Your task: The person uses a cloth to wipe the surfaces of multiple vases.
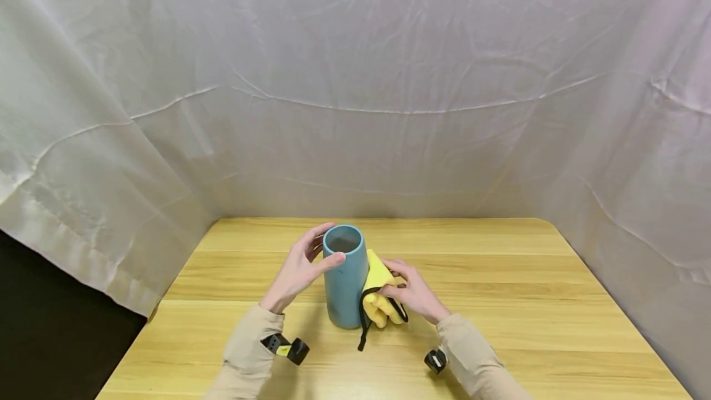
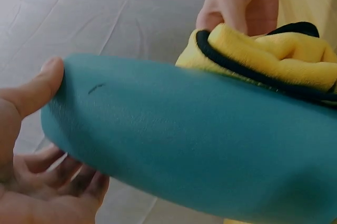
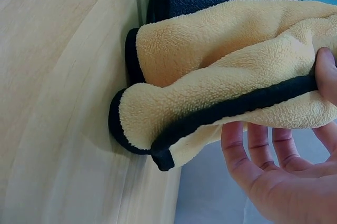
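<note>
A tall blue vase (image 1: 345, 292) stands upright on the wooden table, its round mouth facing up. My left hand (image 1: 298, 271) holds it near the rim, thumb on the near side and fingers round the far left side. A short dark mark shows on the vase wall (image 2: 174, 129) in the left wrist view. Against the vase's right side is a yellow fleecy cloth (image 1: 378, 276) with black edging, bunched in folds. My right hand (image 1: 412, 294) pinches the upper part of this cloth (image 3: 221, 71), whose lower folds hang at the tabletop.
The wooden table (image 1: 500, 301) extends around the vase on both sides. A pale grey curtain (image 1: 378, 141) encloses the back and sides. A dark area (image 1: 50, 320) lies beyond the table's left edge. Small black cameras are strapped to both wrists.
</note>
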The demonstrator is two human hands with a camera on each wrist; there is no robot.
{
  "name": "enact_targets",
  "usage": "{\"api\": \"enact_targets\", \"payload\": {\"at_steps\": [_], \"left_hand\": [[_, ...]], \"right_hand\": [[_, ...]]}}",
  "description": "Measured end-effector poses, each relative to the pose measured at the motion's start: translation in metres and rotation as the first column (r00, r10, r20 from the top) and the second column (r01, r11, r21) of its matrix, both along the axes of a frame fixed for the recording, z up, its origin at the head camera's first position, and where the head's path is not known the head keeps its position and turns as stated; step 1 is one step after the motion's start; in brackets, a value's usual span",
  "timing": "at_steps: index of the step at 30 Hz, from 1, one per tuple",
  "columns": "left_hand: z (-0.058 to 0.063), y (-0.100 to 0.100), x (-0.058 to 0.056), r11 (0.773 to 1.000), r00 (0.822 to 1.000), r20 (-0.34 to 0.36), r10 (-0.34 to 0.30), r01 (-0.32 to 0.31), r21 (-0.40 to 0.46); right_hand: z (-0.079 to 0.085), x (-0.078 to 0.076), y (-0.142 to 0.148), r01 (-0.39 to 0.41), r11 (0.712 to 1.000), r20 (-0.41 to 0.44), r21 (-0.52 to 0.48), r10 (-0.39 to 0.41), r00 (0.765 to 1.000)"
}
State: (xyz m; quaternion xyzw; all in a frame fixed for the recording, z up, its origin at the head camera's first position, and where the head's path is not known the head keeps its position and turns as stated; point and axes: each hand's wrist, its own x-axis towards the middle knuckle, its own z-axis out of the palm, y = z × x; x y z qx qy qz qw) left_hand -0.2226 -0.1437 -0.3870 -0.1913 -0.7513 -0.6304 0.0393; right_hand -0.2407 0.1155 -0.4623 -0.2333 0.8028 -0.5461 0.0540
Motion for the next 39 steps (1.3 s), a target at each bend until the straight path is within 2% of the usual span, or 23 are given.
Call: {"api": "enact_targets", "payload": {"at_steps": [3,7,11,14,17,19,21,24,27,34,39], "left_hand": [[-0.001,-0.005,-0.005,0.998,0.998,-0.002,-0.070,0.070,-0.004],[0.000,-0.010,-0.010,0.989,0.989,0.038,-0.144,0.144,-0.015],[0.001,-0.012,-0.009,0.986,0.984,0.069,-0.162,0.164,-0.027],[0.003,-0.007,-0.003,0.994,0.993,0.063,-0.104,0.107,-0.037],[0.004,0.003,0.005,0.999,0.999,0.047,0.021,-0.018,-0.046],[0.004,0.011,0.008,0.992,0.992,0.041,0.119,-0.117,-0.042],[0.004,0.018,0.010,0.978,0.978,0.036,0.208,-0.207,-0.027],[0.002,0.023,0.010,0.958,0.958,0.028,0.285,-0.286,0.014],[0.002,0.024,0.009,0.953,0.954,0.015,0.300,-0.300,0.032],[-0.001,0.021,0.005,0.970,0.970,-0.008,0.243,-0.243,0.018],[-0.003,0.021,0.005,0.971,0.971,-0.011,0.240,-0.240,0.001]], "right_hand": [[-0.001,0.000,0.000,0.001,1.000,-0.004,-0.003,-0.001,1.000],[-0.001,0.000,0.000,0.018,1.000,0.014,0.000,-0.018,1.000],[-0.001,0.001,-0.001,0.023,1.000,0.025,-0.003,-0.023,0.999],[-0.002,0.001,-0.001,0.018,1.000,0.027,-0.006,-0.018,0.999],[-0.003,0.001,0.000,0.013,1.000,0.027,-0.009,-0.013,1.000],[-0.003,0.001,0.000,0.012,1.000,0.030,-0.013,-0.012,0.999],[-0.003,0.000,0.000,0.013,1.000,0.033,-0.017,-0.013,0.999],[-0.003,0.000,0.000,0.017,1.000,0.036,-0.022,-0.016,0.999],[-0.003,0.000,0.000,0.023,0.999,0.038,-0.032,-0.021,0.999],[-0.006,0.001,0.001,0.028,0.998,0.038,-0.048,-0.026,0.999],[-0.007,0.002,0.000,0.043,0.998,0.040,-0.047,-0.042,0.998]]}}
